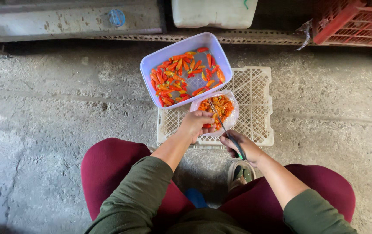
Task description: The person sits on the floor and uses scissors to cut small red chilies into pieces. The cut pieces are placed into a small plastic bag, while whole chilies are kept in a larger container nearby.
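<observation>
On the concrete floor (42, 112) an upturned white crate (255, 93) carries a lilac tub (149, 65) of chillies (181, 73) and a small bowl (234, 113) of cut pieces. The left hand (196, 123) pinches a chilli at the bowl; the right hand (243, 149) is clamped on scissors (226, 129).

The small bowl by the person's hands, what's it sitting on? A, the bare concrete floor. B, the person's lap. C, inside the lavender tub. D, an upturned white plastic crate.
D: the small bowl of cut chili pieces rests on the white lattice crate, beside the lavender tub of whole chilies, with the left hand at its rim.
</observation>
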